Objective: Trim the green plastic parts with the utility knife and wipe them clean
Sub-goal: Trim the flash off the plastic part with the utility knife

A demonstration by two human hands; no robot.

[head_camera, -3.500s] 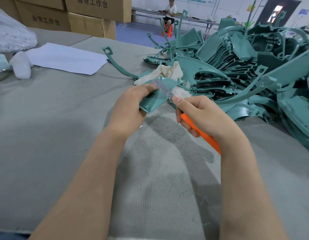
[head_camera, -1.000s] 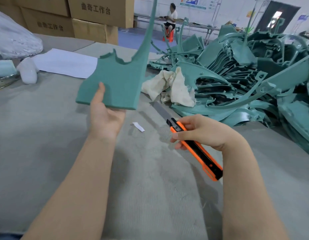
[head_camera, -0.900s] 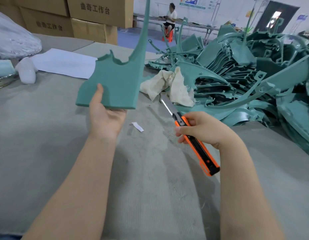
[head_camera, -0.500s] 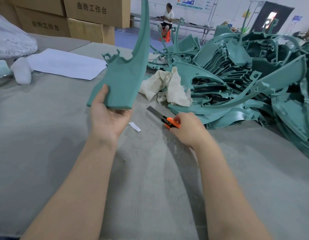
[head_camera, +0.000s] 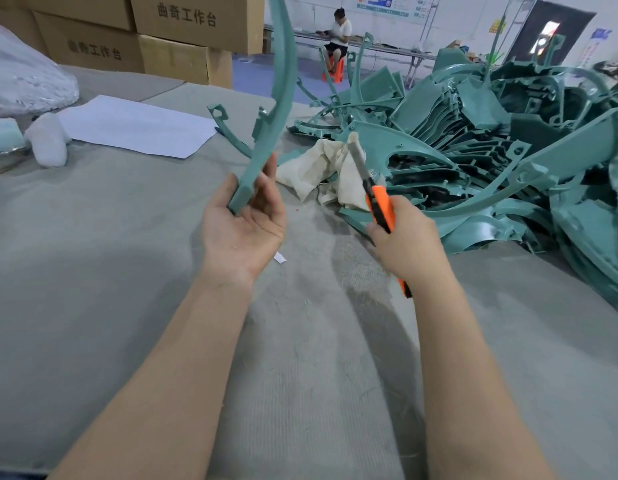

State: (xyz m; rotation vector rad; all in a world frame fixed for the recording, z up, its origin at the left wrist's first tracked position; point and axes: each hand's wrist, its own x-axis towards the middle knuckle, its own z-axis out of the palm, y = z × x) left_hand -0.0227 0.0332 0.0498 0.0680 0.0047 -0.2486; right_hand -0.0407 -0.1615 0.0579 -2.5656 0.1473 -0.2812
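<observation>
Head view: over the grey counter, the left hand at 11 o'clock pinches the lower end of an upright green plastic part. At 1 o'clock the right hand grips the utility knife, blade up. Beyond lie a cloth and, at 2 o'clock, the heap of green parts.

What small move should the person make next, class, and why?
Probably bring the knife blade across to the part and set it on the edge. The left hand holds the part upright and edge-on; the right hand grips the knife, blade out, clear of the part.
</observation>
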